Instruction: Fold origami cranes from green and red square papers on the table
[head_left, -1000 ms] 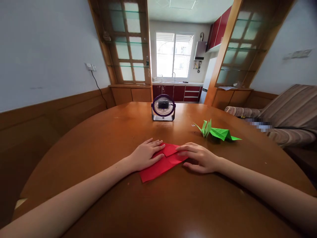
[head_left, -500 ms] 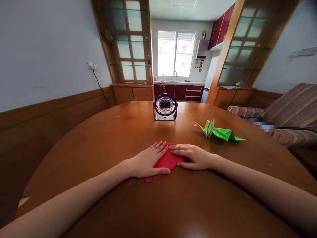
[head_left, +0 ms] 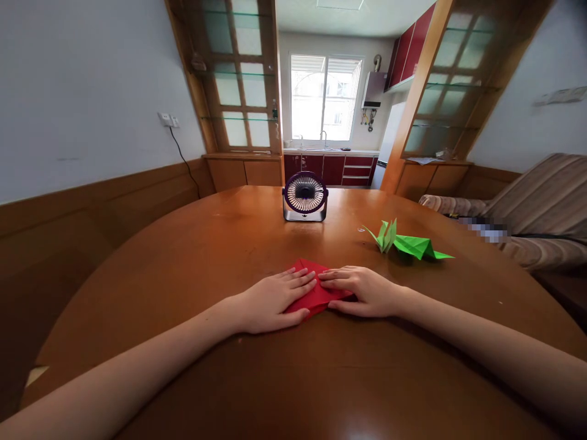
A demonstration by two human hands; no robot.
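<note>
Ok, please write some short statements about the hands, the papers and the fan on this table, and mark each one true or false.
1. Both hands lie flat on the red paper. True: the left hand and the right hand press on it.
2. The green paper is under the left hand. False: it lies apart, to the right, and no hand touches it.
3. The fan stands beyond the red paper. True.
4. The right hand holds the fan. False: it rests on the red paper.
5. The table is white. False: it is brown wood.
</note>
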